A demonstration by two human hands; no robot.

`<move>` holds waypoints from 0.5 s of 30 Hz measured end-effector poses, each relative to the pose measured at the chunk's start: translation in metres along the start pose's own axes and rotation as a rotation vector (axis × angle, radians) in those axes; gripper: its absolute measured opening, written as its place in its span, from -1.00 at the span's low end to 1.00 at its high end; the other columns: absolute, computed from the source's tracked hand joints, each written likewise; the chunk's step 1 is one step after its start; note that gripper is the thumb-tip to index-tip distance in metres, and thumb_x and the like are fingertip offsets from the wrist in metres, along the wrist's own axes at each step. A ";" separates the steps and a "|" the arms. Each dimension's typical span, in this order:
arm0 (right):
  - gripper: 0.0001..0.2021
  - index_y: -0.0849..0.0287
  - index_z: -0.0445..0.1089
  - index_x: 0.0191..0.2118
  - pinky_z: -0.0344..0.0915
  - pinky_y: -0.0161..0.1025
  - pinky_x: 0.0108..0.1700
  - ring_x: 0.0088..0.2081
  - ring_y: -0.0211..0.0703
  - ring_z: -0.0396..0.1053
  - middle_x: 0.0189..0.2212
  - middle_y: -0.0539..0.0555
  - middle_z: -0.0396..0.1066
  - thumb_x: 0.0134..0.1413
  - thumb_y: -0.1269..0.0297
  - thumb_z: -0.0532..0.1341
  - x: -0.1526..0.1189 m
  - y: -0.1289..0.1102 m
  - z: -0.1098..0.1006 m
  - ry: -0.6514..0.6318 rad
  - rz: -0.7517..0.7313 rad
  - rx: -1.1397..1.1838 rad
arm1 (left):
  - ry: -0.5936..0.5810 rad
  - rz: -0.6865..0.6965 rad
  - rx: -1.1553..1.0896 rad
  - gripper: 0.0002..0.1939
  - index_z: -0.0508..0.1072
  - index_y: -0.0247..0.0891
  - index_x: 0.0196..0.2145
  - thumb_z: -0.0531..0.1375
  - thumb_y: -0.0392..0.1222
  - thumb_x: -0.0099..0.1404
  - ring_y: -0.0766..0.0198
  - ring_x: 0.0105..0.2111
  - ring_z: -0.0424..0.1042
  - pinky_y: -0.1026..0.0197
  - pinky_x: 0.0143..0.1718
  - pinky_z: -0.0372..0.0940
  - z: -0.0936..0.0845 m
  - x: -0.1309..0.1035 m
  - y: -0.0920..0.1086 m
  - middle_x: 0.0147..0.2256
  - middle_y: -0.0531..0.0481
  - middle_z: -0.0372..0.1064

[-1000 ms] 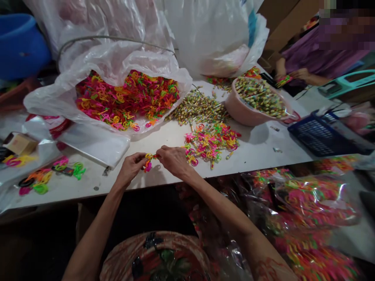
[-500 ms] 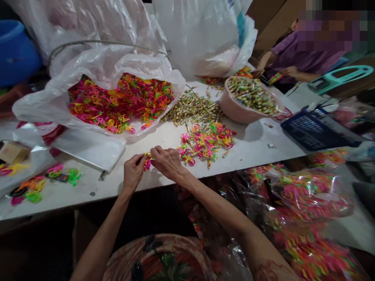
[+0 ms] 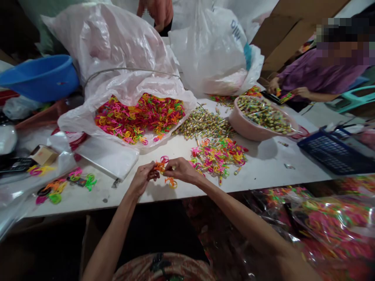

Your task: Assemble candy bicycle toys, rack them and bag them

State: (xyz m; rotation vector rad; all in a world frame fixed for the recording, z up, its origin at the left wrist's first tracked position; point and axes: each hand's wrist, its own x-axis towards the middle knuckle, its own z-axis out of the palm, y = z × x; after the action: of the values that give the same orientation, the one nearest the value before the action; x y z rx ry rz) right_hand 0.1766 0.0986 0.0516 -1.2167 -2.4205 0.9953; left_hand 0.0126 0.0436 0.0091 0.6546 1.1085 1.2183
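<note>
Orange plastic bits, with a pink ring beside them, are held up between the two hands, over the near edge of the white table. The bits are pinched at their left side by the bent, closed fingers of the left hand. The right side is pinched by the thumb and fingers of the right hand; just what is between those fingertips cannot be told. Just below, an orange and yellow piece is seen, but whether it is hung from the bits or laid on the table cannot be told.

The bits look very light and a little bendy, smooth and maybe slippery. The thin loops could be bent or snapped if they are squeezed hard, so they are best held softly by the thicker parts, with just the fingertips.

To the right, a bright heap is spread near a pile of little tubes. More tubes are kept in the pink bowl. On the far left, more bright bits are held in an open white bag.
</note>
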 end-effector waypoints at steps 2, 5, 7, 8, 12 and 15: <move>-0.87 0.24 0.52 -0.49 0.09 -0.40 -0.46 -0.53 -0.35 0.28 -0.62 -0.06 0.40 -0.05 0.32 0.27 0.004 0.005 0.003 0.051 0.064 0.168 | 0.042 0.047 -0.051 -0.55 0.55 -0.32 -0.35 0.37 0.10 -0.09 0.35 -0.51 0.38 0.32 -0.54 0.21 0.005 -0.004 -0.002 -0.47 -0.04 0.47; -0.88 0.26 0.51 -0.49 0.15 -0.38 -0.43 -0.51 -0.33 0.29 -0.60 -0.04 0.41 -0.08 0.33 0.28 0.006 0.006 0.012 0.076 0.070 0.338 | 0.114 0.103 -0.024 -0.57 0.53 -0.32 -0.37 0.43 -0.02 -0.20 0.39 -0.56 0.35 0.33 -0.54 0.23 0.010 -0.008 -0.007 -0.50 0.02 0.45; -0.92 0.25 0.51 -0.48 0.17 -0.37 -0.41 -0.48 -0.31 0.30 -0.56 -0.04 0.42 -0.10 0.34 0.30 0.003 0.003 0.020 0.082 0.050 0.398 | 0.156 0.102 -0.056 -0.60 0.51 -0.33 -0.45 0.42 -0.02 -0.21 0.40 -0.59 0.33 0.33 -0.57 0.22 0.010 -0.009 -0.010 -0.56 0.04 0.42; -0.94 0.24 0.51 -0.47 0.19 -0.36 -0.39 -0.46 -0.30 0.32 -0.54 -0.03 0.43 -0.11 0.36 0.30 0.001 0.002 0.023 0.095 0.039 0.404 | 0.181 0.102 -0.073 -0.62 0.49 -0.34 -0.48 0.42 -0.01 -0.21 0.39 -0.60 0.33 0.33 -0.59 0.22 0.010 -0.008 -0.012 -0.57 0.05 0.41; -0.94 0.19 0.50 -0.50 0.23 -0.33 -0.29 -0.38 -0.27 0.35 -0.48 -0.03 0.40 -0.13 0.48 0.30 -0.004 0.002 0.034 0.192 0.014 0.349 | 0.290 0.159 -0.005 -0.65 0.48 -0.33 -0.52 0.42 -0.06 -0.24 0.38 -0.61 0.35 0.33 -0.60 0.24 0.006 -0.008 -0.016 -0.60 0.06 0.40; -0.92 0.18 0.50 -0.49 0.22 -0.33 -0.29 -0.39 -0.28 0.34 -0.49 -0.04 0.37 -0.13 0.50 0.31 -0.006 0.006 0.039 0.219 0.019 0.368 | 0.317 0.166 0.006 -0.63 0.48 -0.33 -0.51 0.43 -0.07 -0.27 0.35 -0.59 0.38 0.30 -0.56 0.31 0.006 -0.008 -0.019 -0.58 0.04 0.43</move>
State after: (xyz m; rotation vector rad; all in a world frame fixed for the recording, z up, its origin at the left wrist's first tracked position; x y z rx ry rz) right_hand 0.1638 0.0783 0.0193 -1.1491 -1.9569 1.1801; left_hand 0.0260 0.0323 -0.0028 0.5790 1.3403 1.4978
